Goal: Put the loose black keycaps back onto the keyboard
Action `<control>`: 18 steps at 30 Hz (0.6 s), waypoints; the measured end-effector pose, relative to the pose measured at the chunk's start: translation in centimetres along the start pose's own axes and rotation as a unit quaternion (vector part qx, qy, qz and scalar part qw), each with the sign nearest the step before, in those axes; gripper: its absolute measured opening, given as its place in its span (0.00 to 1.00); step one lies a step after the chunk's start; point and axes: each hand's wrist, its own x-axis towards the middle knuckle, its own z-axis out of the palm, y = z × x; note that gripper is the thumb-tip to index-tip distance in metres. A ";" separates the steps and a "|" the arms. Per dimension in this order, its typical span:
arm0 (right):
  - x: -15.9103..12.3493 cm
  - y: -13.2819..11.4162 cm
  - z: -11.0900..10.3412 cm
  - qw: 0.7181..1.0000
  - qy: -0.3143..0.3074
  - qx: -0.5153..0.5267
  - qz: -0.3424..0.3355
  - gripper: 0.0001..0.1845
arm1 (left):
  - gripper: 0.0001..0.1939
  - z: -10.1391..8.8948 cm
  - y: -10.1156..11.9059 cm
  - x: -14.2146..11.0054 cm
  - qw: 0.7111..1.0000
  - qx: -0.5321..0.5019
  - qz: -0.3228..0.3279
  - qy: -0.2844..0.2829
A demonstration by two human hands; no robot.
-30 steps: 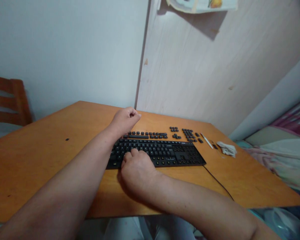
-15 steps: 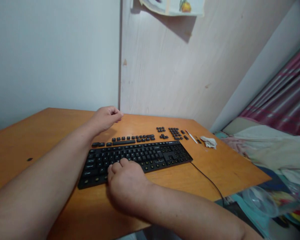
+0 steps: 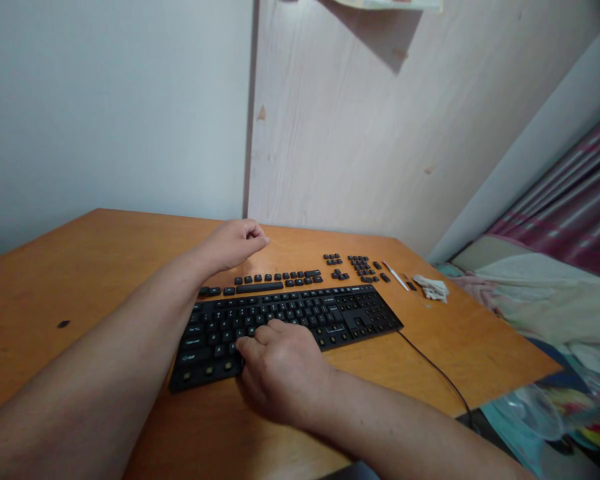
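A black keyboard (image 3: 203, 329) lies at an angle on the wooden table, some bottom-row and right-side positions without keycaps. My right hand (image 3: 286, 367) rests over its front edge, left of centre. Those fingers are curled down onto the keys, and whatever is under them is hidden. Beyond the keyboard's back edge, my left hand (image 3: 240, 243) hovers with thumb and fingers pinched; I cannot make out anything in it. Loose black keycaps lie in rows behind the keyboard, among them a long space bar (image 3: 259, 288).
More loose keycaps (image 3: 363, 267) lie grouped at the back right. Near them are a thin white pen-like stick (image 3: 396, 275) and a crumpled white cloth (image 3: 431, 289). A black cable (image 3: 433, 365) runs off the table's right edge. One small dark piece (image 3: 63, 324) lies far left.
The camera view has shifted a little. Along the keyboard's front edge, my right hand has moved slightly rightward. My left hand has also shifted a little right, still pinched.
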 end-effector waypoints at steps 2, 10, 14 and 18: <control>0.0 0.3 -0.3 1.000 0.003 0.002 0.001 0.12 | 0.12 0.0 -0.1 0.0 1.000 -0.001 0.004 0.002; -0.2 -0.4 -1.0 0.995 0.049 0.057 -0.069 0.17 | 0.12 0.6 -1.2 0.2 0.997 0.048 0.005 -0.061; 0.2 -0.8 -1.1 0.995 0.023 0.066 -0.076 0.16 | 0.14 0.7 -1.7 0.4 0.995 0.082 0.009 -0.055; 0.3 0.8 -1.6 0.996 0.017 0.082 0.004 0.17 | 0.13 0.6 -2.0 0.6 0.995 0.080 0.006 -0.056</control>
